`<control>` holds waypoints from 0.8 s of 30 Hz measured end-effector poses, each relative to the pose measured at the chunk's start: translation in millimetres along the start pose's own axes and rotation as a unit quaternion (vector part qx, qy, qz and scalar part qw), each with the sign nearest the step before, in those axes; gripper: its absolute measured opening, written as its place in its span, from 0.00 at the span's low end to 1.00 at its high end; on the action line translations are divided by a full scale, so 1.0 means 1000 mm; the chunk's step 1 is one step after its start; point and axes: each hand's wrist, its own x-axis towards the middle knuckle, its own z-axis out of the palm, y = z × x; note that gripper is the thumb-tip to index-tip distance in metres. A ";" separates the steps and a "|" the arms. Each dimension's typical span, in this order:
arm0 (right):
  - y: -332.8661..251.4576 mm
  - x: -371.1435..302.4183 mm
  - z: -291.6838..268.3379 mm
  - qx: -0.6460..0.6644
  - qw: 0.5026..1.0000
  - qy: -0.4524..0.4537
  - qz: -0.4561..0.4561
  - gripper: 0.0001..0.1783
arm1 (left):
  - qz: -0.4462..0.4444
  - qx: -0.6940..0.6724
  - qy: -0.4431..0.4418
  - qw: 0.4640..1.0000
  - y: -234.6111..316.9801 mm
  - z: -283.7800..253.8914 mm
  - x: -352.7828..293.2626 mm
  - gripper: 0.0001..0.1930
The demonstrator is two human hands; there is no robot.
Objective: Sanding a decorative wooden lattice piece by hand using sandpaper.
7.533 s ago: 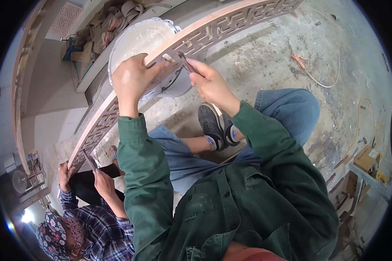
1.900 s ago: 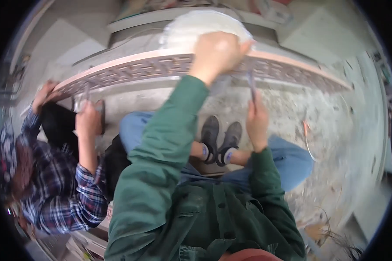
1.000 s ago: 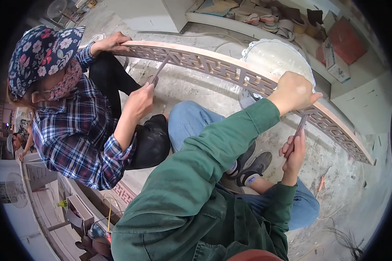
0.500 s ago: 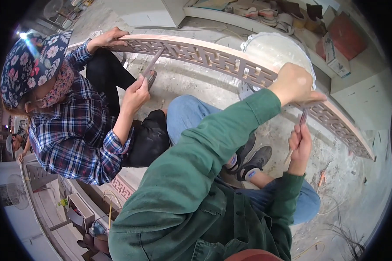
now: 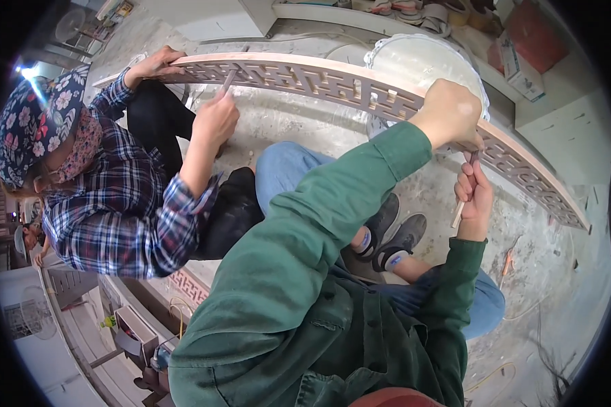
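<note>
A long wooden fretwork panel (image 5: 312, 78) with cut-out angular openings stands on edge across the view. My left hand (image 5: 453, 112) is closed over the panel's top edge, right of the middle; its fingertips are mostly hidden. Just below it, my right hand (image 5: 474, 190) grips a thin flat stick (image 5: 458, 214). The stick's upper end meets the panel's lattice near my left fingers, and its pale lower end sticks out under my fist. Whether its tip passes through an opening is hidden.
At left, a co-worker in a plaid shirt (image 5: 119, 217) steadies the panel's far end and works another flat stick (image 5: 229, 80) through it. A round white-rimmed table (image 5: 421, 57) stands behind the panel. An orange-handled tool (image 5: 508, 261) lies on the floor at right.
My right hand has risen with the stick, pushing its tip closer to the panel. My left thumb has drawn in. The co-worker's stick has moved up, through the lattice.
</note>
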 end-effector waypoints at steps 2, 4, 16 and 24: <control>0.005 -0.003 -0.001 -0.002 1.000 0.025 0.008 0.20 | 0.014 -0.014 0.017 1.000 -0.004 0.004 -0.001 0.27; 0.025 -0.020 -0.013 0.018 1.000 0.002 0.004 0.21 | 0.004 -0.003 0.019 1.000 -0.006 0.009 -0.005 0.26; 0.021 -0.028 -0.011 0.014 1.000 -0.007 0.012 0.20 | 0.021 -0.003 0.049 0.999 -0.007 0.010 -0.005 0.26; -0.003 0.007 0.002 0.016 0.999 0.034 0.028 0.09 | 0.040 0.010 0.082 0.996 -0.007 0.014 -0.002 0.26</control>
